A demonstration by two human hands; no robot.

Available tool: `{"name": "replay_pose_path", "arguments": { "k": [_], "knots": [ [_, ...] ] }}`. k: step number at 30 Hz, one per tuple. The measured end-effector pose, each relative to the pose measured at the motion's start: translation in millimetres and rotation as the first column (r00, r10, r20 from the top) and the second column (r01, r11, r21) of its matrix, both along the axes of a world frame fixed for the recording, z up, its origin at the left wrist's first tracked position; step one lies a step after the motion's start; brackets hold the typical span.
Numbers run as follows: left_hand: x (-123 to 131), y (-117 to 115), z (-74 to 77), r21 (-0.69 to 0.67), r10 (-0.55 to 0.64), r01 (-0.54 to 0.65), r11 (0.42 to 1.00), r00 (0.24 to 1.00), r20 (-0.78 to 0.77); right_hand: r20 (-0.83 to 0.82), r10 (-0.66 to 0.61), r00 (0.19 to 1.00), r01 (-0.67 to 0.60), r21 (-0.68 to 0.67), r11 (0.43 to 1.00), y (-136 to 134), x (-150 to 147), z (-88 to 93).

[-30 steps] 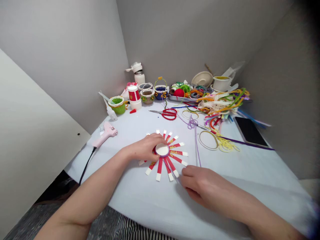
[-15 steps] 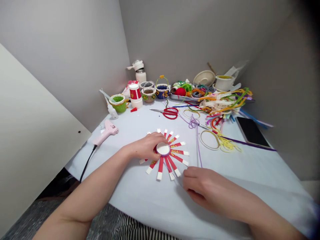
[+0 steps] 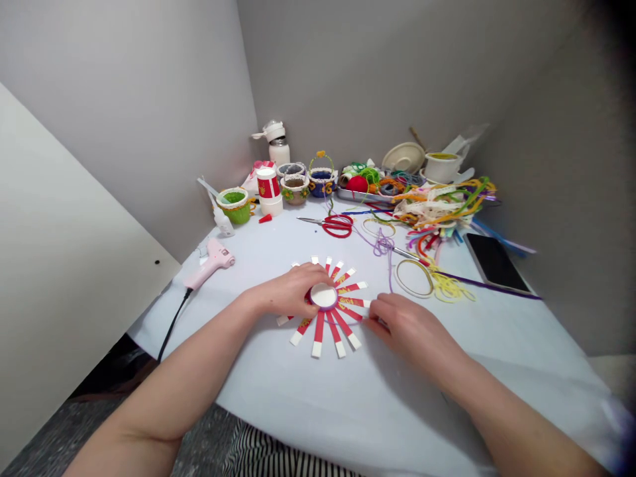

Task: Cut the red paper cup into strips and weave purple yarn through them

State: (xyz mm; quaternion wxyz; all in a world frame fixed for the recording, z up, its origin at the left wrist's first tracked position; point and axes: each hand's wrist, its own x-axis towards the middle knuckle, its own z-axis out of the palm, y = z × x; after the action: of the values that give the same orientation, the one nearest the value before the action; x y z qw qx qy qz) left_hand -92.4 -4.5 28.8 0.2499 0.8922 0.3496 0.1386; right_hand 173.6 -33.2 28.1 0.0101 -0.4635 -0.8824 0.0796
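A paper cup (image 3: pixel 318 336), cut into red strips with white tips, lies splayed like a sun on the table, its round white base facing up. Purple yarn (image 3: pixel 325 309) rings the base and runs between the lower strips toward my right hand. Curled over the left side of the cup, my left hand (image 3: pixel 301 289) grips the base between thumb and fingers. My right hand (image 3: pixel 392 318) is pinched closed on the yarn at the cup's right side, by the strip tips. Its fingertips hide where the yarn is held.
Red-handled scissors (image 3: pixel 338 226) lie behind the cup. A pink glue gun (image 3: pixel 213 260) rests at left, small woven baskets (image 3: pixel 295 192) at the back. At right are a tangle of lilac yarn (image 3: pixel 383 244), a hoop (image 3: pixel 414 277), ribbons (image 3: pixel 442 205) and a phone (image 3: pixel 498 262).
My right hand has moved up and away from me, closer to the strips, bringing the yarn across the lower right strips. My left hand stays on the cup.
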Motion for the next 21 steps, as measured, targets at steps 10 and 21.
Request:
{"name": "replay_pose_path", "arguments": {
  "k": [10,21],
  "knots": [
    [1,1,-4.6,0.017,-0.002,0.002,1.000,1.000,0.000,-0.267,-0.190,0.945,0.214,0.065,0.975,46,-27,-25.3],
    [2,-3,-0.3,-0.005,0.029,-0.029,1.000,1.000,0.012,-0.325,-0.171,0.930,0.196,0.047,0.979,48,-22,-26.1]
  ]
}}
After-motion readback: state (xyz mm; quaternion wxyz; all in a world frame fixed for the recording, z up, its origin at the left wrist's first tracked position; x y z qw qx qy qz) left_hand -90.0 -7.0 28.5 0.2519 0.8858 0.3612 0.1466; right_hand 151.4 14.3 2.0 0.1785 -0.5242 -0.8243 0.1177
